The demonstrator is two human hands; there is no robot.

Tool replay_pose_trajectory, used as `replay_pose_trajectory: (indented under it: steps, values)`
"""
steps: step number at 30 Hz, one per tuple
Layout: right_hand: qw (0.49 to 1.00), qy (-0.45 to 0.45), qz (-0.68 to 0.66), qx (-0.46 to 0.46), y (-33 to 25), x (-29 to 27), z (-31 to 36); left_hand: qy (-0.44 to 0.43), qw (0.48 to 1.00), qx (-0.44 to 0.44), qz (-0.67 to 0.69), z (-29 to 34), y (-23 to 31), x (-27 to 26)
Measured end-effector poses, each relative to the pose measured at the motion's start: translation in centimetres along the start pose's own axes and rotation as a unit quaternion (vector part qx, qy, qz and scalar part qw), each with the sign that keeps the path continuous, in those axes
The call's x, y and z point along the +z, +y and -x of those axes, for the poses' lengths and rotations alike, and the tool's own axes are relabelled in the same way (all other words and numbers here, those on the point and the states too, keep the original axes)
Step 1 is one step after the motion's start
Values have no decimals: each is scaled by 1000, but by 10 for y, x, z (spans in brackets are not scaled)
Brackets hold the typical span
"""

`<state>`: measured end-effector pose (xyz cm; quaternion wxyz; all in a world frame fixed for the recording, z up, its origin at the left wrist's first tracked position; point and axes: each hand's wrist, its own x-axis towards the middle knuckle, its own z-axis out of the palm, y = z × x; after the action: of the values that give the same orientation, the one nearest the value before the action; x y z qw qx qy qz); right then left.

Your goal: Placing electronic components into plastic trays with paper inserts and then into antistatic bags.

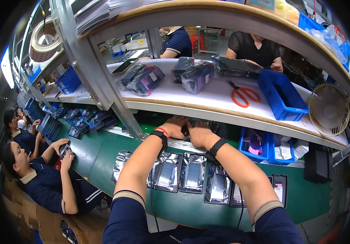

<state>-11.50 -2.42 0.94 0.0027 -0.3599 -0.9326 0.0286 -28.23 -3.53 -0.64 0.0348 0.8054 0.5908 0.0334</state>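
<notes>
Shiny black plastic packet point(212, 127) touched by half-curled left hand point(175, 128) and right hand point(201, 134), far edge of green worktop point(91, 156); grip can't be told.

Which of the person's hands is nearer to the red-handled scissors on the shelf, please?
Right. The right hand is below the shelf, left of the scissors; the left hand is farther left.

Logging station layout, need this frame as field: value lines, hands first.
Left hand: at a dark item, mostly hidden
Right hand: close beside the left, at the same item
Bench: green; silver pouches in a row
Shelf: orange-handled scissors left of a blue bin; fan to its right
</notes>
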Motion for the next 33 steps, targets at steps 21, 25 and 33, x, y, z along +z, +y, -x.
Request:
replay_pose_trajectory:
  steps: [21,25,33]
  values:
    - [960,244,30,136,48,27,358,49,995,-70,-43,22,20,-34]
    - [956,261,21,133,58,28,370,198,977,67,-39,76,135,-68]
    - [984,122,-85,96,58,27,377,81,984,156,-11,109,301,45]
